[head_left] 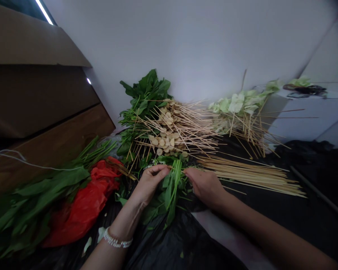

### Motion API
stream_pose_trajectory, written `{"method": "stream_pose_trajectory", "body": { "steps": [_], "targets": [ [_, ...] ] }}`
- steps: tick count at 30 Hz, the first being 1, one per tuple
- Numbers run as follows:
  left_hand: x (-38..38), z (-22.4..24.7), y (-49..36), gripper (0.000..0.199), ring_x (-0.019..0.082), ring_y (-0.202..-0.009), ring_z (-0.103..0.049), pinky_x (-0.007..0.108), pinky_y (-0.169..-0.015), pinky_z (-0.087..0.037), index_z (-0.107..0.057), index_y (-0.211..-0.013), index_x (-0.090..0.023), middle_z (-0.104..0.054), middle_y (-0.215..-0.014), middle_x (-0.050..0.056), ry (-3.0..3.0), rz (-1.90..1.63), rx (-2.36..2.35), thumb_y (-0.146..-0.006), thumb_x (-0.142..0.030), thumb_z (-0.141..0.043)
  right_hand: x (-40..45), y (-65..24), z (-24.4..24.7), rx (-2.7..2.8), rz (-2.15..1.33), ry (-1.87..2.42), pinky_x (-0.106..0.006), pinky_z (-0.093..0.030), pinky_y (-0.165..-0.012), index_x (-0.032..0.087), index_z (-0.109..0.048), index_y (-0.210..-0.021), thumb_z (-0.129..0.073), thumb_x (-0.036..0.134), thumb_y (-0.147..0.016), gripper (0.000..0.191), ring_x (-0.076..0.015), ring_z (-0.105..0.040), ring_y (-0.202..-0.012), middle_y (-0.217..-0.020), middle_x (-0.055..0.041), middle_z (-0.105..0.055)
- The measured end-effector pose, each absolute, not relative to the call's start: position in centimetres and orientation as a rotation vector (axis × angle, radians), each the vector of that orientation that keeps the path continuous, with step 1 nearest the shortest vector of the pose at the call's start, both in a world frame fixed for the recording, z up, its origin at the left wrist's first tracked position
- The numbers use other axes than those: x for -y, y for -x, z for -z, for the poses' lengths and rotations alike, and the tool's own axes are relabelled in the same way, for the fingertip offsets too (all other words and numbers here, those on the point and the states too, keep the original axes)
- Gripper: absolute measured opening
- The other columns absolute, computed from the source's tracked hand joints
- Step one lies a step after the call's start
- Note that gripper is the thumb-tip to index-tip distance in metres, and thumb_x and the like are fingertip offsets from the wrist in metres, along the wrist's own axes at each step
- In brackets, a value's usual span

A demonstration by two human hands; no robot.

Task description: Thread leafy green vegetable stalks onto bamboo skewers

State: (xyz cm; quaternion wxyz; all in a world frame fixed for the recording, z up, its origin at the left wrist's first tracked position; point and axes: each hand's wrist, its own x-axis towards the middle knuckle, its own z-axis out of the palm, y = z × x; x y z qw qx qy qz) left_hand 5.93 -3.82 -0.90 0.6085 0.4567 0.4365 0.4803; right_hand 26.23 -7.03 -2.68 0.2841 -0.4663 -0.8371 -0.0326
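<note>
A small bunch of leafy greens (pixel 174 183) hangs between my two hands, with pale green stems on top and leaves below. At its left edge, the thumb and forefinger of my left hand (pixel 153 179) are pinched together against the stems. My right hand (pixel 205 184) is closed at the bunch's right side. A thin tan bit, seemingly a bamboo skewer, shows at the fingertips; most of it is hidden by the stems and fingers. Just beyond my right hand lie loose bamboo skewers (pixel 253 174).
Skewered pale slices (pixel 166 141) are piled behind my hands, beside more greens (pixel 146 90). Skewered cabbage pieces (pixel 238 103) lie at the back right. On the left are a red plastic bag (pixel 84 202), large leaves (pixel 45 191) and a cardboard box (pixel 36 97). Black plastic (pixel 169 247) covers the front.
</note>
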Motion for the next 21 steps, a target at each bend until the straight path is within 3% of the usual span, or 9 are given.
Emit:
{"method": "stream_pose_trajectory", "body": {
  "steps": [4, 8, 12, 15, 18, 21],
  "targets": [
    [3.3, 1.3, -5.7, 0.043, 0.016, -0.074, -0.063, 0.025, -0.069, -0.047, -0.076, -0.093, -0.016, -0.072, -0.082, 0.005, -1.108, -1.134, -1.054, -0.066, -0.050, -0.080, 6.4, -27.8, 1.4, 2.062, 0.103, 1.291, -0.025, -0.038, -0.058, 0.018, -0.059, -0.096, -0.033, 0.018, -0.096, 0.026, -0.0153, -0.060, -0.059, -0.074, -0.0028, -0.066],
    [3.4, 1.7, -5.9, 0.032, 0.013, -0.064, -0.057, 0.023, -0.064, -0.044, -0.074, -0.077, -0.017, -0.067, -0.070, 0.001, -1.335, -1.026, -1.055, -0.058, -0.039, -0.086, 5.6, -29.3, 0.5, 1.813, 0.086, 1.363, -0.025, -0.038, -0.058, 0.021, -0.056, -0.095, -0.031, 0.027, -0.099, 0.026, -0.0157, -0.057, -0.058, -0.067, -0.0001, -0.060],
    [4.3, 2.0, -6.3, 0.013, 0.013, -0.061, -0.054, 0.024, -0.058, -0.039, -0.074, -0.071, -0.018, -0.062, -0.068, 0.001, -1.803, -0.754, -0.980, -0.070, -0.030, -0.078, 5.3, -29.9, 0.3, 1.728, 0.053, 1.386, -0.025, -0.038, -0.059, 0.021, -0.055, -0.091, -0.032, 0.031, -0.099, 0.026, -0.0162, -0.056, -0.057, -0.066, 0.0001, -0.056],
    [4.9, 2.3, -6.5, 0.003, 0.017, -0.075, -0.058, 0.026, -0.069, -0.041, -0.076, -0.074, -0.023, -0.065, -0.074, 0.001, -2.197, -0.572, -0.957, -0.073, -0.025, -0.076, 5.3, -29.8, 0.4, 1.738, -0.002, 1.376, -0.026, -0.039, -0.060, 0.020, -0.055, -0.096, -0.032, 0.030, -0.098, 0.025, -0.0164, -0.056, -0.058, -0.067, -0.0002, -0.056],
    [5.4, 2.5, -6.8, 0.009, 0.021, -0.090, -0.059, 0.029, -0.079, -0.041, -0.077, -0.082, -0.026, -0.069, -0.083, 0.002, -2.399, -0.460, -0.960, -0.075, -0.022, -0.075, 5.4, -29.7, 0.5, 1.749, -0.012, 1.372, -0.026, -0.040, -0.061, 0.020, -0.055, -0.096, -0.033, 0.029, -0.098, 0.024, -0.0170, -0.056, -0.058, -0.066, -0.0003, -0.056],
    [5.5, 2.4, -6.9, 0.006, 0.021, -0.090, -0.058, 0.030, -0.079, -0.041, -0.075, -0.080, -0.025, -0.068, -0.083, 0.002, -2.411, -0.420, -0.932, -0.079, -0.020, -0.071, 5.4, -29.6, 0.5, 1.758, -0.002, 1.361, -0.026, -0.039, -0.061, 0.020, -0.055, -0.096, -0.034, 0.028, -0.098, 0.023, -0.0172, -0.056, -0.059, -0.067, -0.0003, -0.055]
  ]
}}
